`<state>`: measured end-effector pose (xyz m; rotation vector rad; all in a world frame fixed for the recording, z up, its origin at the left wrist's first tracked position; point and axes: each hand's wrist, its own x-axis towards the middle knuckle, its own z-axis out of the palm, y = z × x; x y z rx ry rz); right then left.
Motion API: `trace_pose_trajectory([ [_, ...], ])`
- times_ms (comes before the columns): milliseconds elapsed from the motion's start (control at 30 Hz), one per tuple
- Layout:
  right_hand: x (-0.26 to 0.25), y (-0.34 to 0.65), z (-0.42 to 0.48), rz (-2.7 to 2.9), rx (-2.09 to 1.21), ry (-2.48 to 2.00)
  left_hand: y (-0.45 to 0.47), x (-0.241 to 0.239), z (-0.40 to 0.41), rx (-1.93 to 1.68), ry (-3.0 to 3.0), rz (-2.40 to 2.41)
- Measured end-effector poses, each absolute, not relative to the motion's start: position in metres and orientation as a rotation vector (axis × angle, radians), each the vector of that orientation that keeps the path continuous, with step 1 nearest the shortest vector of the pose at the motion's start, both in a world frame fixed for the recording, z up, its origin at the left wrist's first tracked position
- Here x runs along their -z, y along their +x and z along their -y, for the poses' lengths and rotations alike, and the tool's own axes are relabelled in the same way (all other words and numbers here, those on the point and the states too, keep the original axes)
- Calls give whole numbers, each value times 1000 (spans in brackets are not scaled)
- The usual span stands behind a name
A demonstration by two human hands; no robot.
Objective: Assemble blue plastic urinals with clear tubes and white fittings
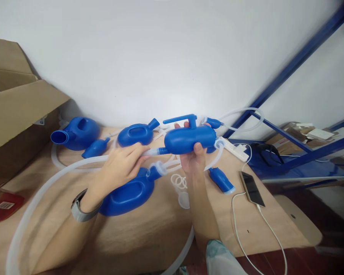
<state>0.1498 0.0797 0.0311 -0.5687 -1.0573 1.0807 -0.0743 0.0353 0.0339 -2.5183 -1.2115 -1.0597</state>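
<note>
My right hand (195, 160) holds a blue plastic urinal bottle (186, 140) on its side above the table, thumb in front and fingers behind. The bottle's handle (179, 119) points up and to the left. Fingers of my left hand (127, 159) are closed around the end of a clear flexible tube (151, 152), which meets the bottle's ribbed blue spout (162, 151). How far the tube sits on the spout I cannot tell. From my left hand the tube (46, 187) loops down to the left. Beneath that hand lies another blue urinal bottle (129, 195) with a whitish cap (159, 168).
More blue bottles (83, 133) (136, 134) and blue funnel-like pieces (96, 148) (222, 180) lie around. White rings (179, 181), a phone (252, 189) with a cable, and a power strip (236, 152) are on the table (149, 236). A cardboard box (20, 110) stands left; a blue metal frame (301, 57) stands right.
</note>
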Motion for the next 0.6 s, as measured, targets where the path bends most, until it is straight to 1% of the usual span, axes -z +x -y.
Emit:
trace_pose_trajectory([
  [167,-27,141,-70,943,-1055,-442,-69,-37,-28,1304,-2561,1135],
  [267,-22,142,-70,892,-1023,-348,-69,-42,-23,1345,-2602,1152],
  [400,-20,143,-72,898,-971,-353,-67,-45,-22,1348,-2683,1147],
  [600,-21,132,-79,948,-817,-415,-58,-44,-24,1533,-2832,1439],
])
